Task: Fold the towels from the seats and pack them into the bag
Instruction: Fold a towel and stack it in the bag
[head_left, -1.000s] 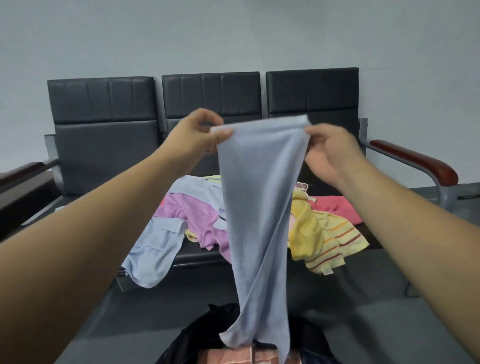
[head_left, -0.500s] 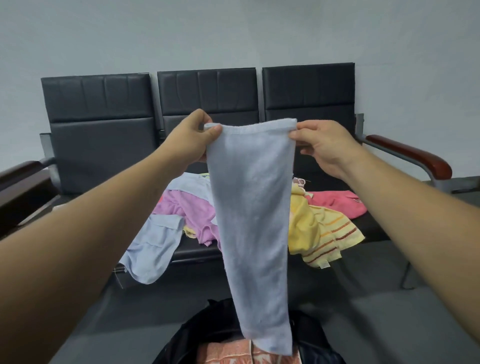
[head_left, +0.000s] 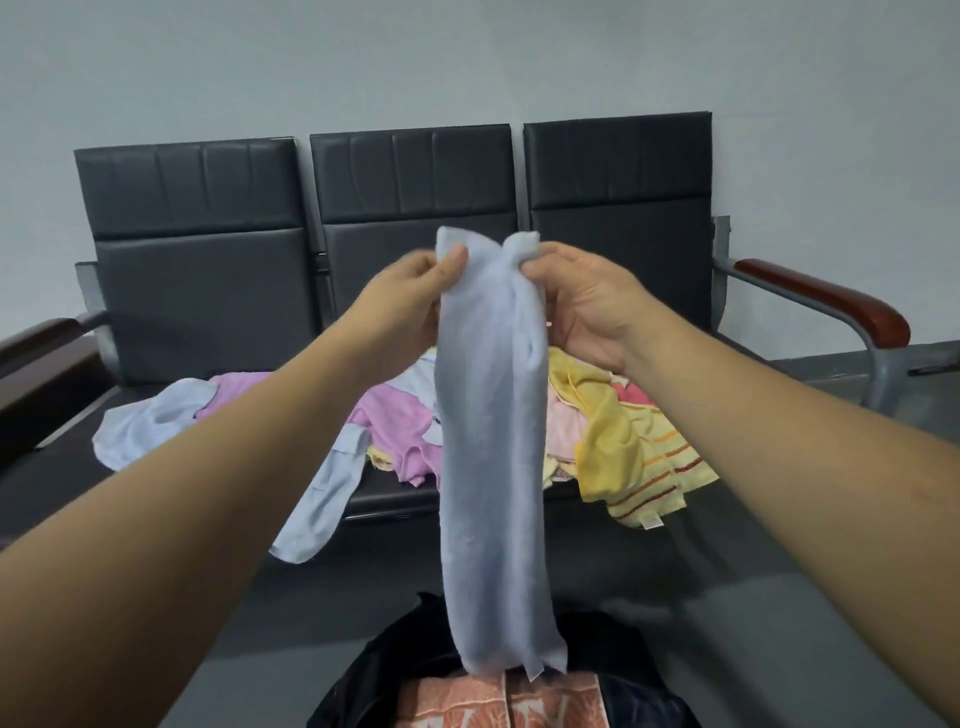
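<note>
A: Well, your blue towel (head_left: 491, 441) hangs as a narrow strip above the bag (head_left: 384, 670), its top corners pinched tight by the fingers of your left hand (head_left: 410, 301) and right hand (head_left: 587, 306).
B: Careful: ease either pinch while you double it and the edges may slip askew, or the tail may catch the bag's rim. More towels (head_left: 613, 436) wait on the seats (head_left: 208, 291).

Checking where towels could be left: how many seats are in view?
3, in one row: left seat, middle seat, right seat. Loose towels lie across them; no further seat seems hidden.
</note>
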